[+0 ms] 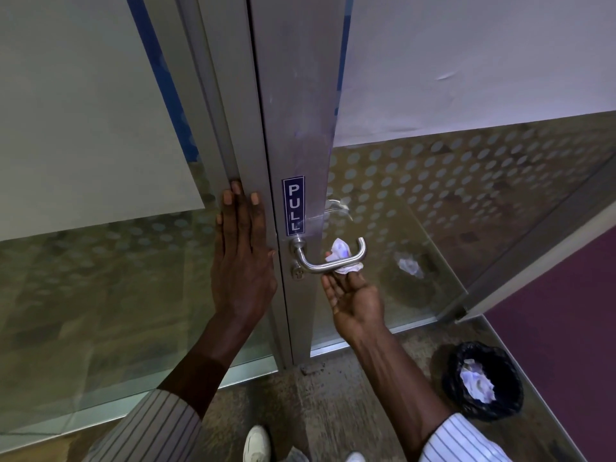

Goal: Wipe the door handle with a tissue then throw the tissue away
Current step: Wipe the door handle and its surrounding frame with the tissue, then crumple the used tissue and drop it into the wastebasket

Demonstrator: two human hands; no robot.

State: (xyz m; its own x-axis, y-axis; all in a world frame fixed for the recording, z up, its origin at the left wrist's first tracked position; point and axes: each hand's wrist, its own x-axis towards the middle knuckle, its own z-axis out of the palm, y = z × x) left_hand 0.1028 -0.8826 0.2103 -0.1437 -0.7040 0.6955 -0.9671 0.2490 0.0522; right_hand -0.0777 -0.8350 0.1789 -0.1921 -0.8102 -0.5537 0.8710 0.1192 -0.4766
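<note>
A curved metal door handle (320, 265) juts from the aluminium door frame (293, 111), just below a blue PULL sticker (293, 205). My right hand (353, 300), palm up, presses a crumpled white tissue (343, 258) around the outer end of the handle bar from below and behind. The fingertips are hidden behind the handle. My left hand (241, 255) lies flat, fingers spread, on the fixed frame to the left of the door edge and holds nothing.
A small bin with a black liner (483, 383) stands on the floor at lower right, with crumpled tissue inside. Frosted, dotted glass panels flank the door on both sides. My white shoes (256, 445) show at the bottom edge.
</note>
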